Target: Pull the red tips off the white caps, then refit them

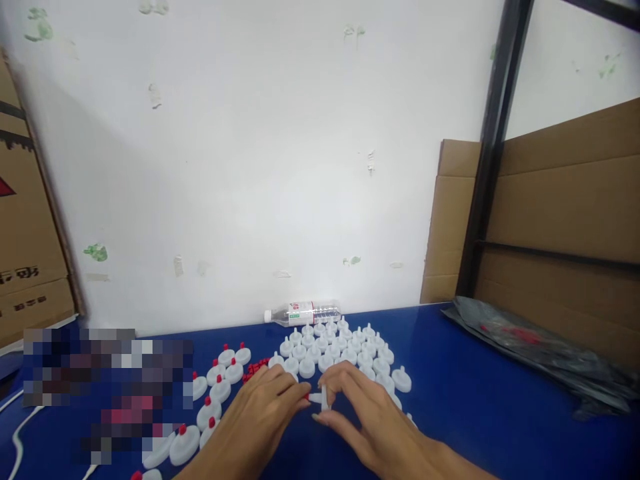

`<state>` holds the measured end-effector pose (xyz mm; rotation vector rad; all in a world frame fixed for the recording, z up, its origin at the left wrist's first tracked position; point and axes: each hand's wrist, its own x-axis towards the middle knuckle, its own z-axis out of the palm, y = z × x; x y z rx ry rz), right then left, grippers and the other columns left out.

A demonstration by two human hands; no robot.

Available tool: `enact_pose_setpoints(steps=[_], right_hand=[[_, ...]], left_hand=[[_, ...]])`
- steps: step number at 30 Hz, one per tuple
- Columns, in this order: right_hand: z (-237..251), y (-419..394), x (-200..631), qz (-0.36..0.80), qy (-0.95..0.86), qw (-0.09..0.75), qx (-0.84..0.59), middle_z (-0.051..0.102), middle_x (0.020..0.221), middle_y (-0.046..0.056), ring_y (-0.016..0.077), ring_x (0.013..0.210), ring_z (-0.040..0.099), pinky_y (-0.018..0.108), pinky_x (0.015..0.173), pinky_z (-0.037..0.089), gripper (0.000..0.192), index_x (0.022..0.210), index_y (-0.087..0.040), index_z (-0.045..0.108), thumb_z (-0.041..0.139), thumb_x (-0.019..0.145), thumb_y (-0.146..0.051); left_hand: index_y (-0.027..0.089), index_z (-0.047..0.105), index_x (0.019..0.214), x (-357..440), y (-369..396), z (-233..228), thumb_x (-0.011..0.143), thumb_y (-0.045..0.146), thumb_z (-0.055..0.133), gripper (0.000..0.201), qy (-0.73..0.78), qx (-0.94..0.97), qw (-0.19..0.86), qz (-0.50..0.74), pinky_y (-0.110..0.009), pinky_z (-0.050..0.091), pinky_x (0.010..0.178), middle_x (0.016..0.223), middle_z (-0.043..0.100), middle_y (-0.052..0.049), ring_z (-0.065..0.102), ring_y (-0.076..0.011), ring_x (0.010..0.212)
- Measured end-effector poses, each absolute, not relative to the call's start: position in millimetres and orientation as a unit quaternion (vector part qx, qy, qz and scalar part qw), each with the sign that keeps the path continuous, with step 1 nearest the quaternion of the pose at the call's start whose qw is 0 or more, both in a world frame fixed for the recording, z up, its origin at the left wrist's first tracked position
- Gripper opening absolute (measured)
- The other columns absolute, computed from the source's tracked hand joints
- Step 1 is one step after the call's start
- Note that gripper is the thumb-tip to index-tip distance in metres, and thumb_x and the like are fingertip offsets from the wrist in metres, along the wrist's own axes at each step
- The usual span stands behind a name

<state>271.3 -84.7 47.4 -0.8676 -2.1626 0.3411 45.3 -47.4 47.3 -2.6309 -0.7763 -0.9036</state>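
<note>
My right hand [363,417] pinches a white nozzle cap [325,398] by its round base, the spout pointing left. Against the spout's tip, my left hand [267,407] holds a small red tip cap [307,396] between thumb and fingers. Whether the red piece is seated on the spout, I cannot tell. Beyond my hands stand several plain white nozzle caps [326,362], spouts up. Left of my left hand are several white caps with red tips [220,389]. A small pile of loose red tip caps [254,368] lies just behind my left hand, partly hidden by it.
A clear plastic bottle [303,313] lies on the blue table [450,400] against the wall. Dark plastic bags [540,353] lie at the right. Cardboard [565,200] and a black metal post [493,147] stand there. A carton [33,220] and a white cable [19,437] are at the left.
</note>
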Motion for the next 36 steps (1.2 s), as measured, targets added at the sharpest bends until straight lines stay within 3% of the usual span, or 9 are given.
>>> enact_pose_setpoints(steps=[7,12,19,25,30,32,36], right_hand=[[43.8,-86.2,270.9,0.118,-0.821,0.470,-0.302,0.066,0.102,0.003,0.0168,0.093,0.067,0.026,0.085,0.053,0.017,0.089,-0.024,0.055,0.072,0.094,-0.023],[46.2,-86.9,271.3,0.101,-0.819,0.497,-0.269,0.070,0.101,0.005,0.0173,0.095,0.070,0.023,0.080,0.055,0.021,0.081,-0.022,0.056,0.070,0.096,-0.026],[48.2,-89.0,272.9,0.049,-0.833,0.504,-0.225,0.072,0.106,0.011,0.0179,0.098,0.072,0.019,0.075,0.059,0.017,0.082,-0.020,0.058,0.064,0.098,-0.016],[38.5,-88.6,275.8,0.037,-0.847,0.495,-0.189,0.067,0.072,0.004,0.0198,0.109,0.070,0.017,0.077,0.061,0.026,0.080,-0.020,0.058,0.051,0.094,0.001],[37.4,-86.5,274.9,0.007,-0.854,0.493,-0.167,0.065,0.068,0.003,0.0197,0.111,0.069,0.017,0.077,0.061,0.029,0.078,-0.021,0.055,0.048,0.092,0.004],[40.1,-85.6,274.1,0.025,-0.852,0.492,-0.176,0.065,0.071,0.004,0.0192,0.110,0.069,0.016,0.076,0.060,0.027,0.078,-0.021,0.055,0.052,0.094,0.001],[50.0,-84.5,273.8,0.013,-0.852,0.474,-0.222,0.071,0.101,0.009,0.0180,0.105,0.070,0.021,0.082,0.059,0.019,0.082,-0.021,0.056,0.061,0.100,-0.018]], left_hand=[[0.022,0.057,0.088,47.9,-44.8,32.4,0.098,0.006,0.042,0.024,-0.251,-0.904,0.092,-0.335,-0.027,0.041,0.060,0.076,0.063,0.000,0.059,-0.0178,0.067],[0.022,0.055,0.087,48.2,-48.8,34.1,0.092,0.002,0.039,0.026,-0.226,-0.898,0.052,-0.375,-0.023,0.040,0.057,0.069,0.060,0.002,0.057,-0.0142,0.060],[0.022,0.049,0.074,52.1,-60.7,50.0,0.103,0.019,0.035,0.033,-0.256,-0.904,-0.071,-0.334,-0.022,0.036,0.056,0.064,0.058,0.002,0.054,-0.0122,0.058],[0.021,0.051,0.072,54.7,-72.4,60.8,0.108,0.034,0.029,0.044,-0.290,-0.888,-0.155,-0.323,-0.022,0.035,0.057,0.061,0.057,0.003,0.054,-0.0115,0.056],[0.021,0.055,0.074,52.8,-72.9,60.2,0.108,0.037,0.030,0.046,-0.306,-0.891,-0.157,-0.296,-0.022,0.035,0.056,0.061,0.058,0.003,0.054,-0.0114,0.055],[0.021,0.053,0.071,53.1,-70.9,62.2,0.108,0.033,0.030,0.045,-0.302,-0.899,-0.135,-0.289,-0.022,0.036,0.058,0.063,0.059,0.003,0.056,-0.0118,0.058],[0.022,0.060,0.078,49.0,-64.9,72.8,0.107,0.028,0.037,0.037,-0.325,-0.892,-0.135,-0.284,-0.021,0.042,0.068,0.074,0.067,0.003,0.063,-0.0119,0.070]])
